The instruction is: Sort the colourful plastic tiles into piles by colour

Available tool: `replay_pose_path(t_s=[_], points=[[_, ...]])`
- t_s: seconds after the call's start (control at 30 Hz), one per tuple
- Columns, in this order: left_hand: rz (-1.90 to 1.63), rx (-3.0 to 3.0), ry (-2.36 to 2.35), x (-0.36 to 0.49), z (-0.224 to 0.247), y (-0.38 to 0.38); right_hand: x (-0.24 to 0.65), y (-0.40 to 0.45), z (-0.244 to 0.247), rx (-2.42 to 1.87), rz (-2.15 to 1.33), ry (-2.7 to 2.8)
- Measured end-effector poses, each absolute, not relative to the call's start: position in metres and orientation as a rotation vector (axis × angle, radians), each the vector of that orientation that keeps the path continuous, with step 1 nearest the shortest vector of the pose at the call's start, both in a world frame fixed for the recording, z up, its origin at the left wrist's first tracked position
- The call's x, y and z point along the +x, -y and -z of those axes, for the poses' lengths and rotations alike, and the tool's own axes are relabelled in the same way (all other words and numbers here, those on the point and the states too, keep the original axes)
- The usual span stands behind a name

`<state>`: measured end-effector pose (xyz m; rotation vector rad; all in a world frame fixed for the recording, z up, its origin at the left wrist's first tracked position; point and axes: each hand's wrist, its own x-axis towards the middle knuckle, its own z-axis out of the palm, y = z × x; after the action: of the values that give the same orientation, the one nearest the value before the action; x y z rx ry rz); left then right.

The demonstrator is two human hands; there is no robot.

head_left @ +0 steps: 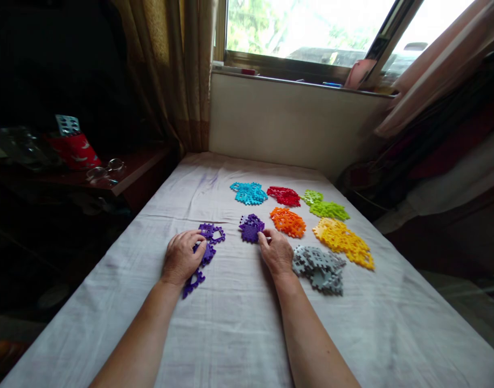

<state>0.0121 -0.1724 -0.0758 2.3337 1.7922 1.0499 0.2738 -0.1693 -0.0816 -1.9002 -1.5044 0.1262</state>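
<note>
Purple notched plastic pieces lie in two groups on the cloth-covered table (238, 323). My left hand (183, 255) rests over the left purple group (208, 254), its fingers bent onto the pieces and partly hiding them. My right hand (276, 251) pinches the near right edge of a purple piece (251, 233) at the small central pile. Just right of that hand is a grey pile (321, 269). Beyond it are orange pieces (287, 221) and a yellow pile (346, 241).
Farther back lie blue (249, 193), red (284, 195) and green pieces (329, 209). A dark side table (137, 167) at the left bears glasses (105, 171) and a red container (75, 151). Hanging clothes (444, 156) are at the right, a window ahead.
</note>
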Motion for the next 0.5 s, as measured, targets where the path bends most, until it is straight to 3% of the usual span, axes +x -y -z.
replay_pose_path(t_s=[0.23,0.5], points=[[-1.070,2.320,-1.855,0.012,0.077,0.170,0.259,0.171,0.074,-1.733,-0.035,1.587],[-0.949,2.334,-1.896,0.013,0.078,0.171,0.194,0.171,0.065,-1.581,-0.086,2.177]])
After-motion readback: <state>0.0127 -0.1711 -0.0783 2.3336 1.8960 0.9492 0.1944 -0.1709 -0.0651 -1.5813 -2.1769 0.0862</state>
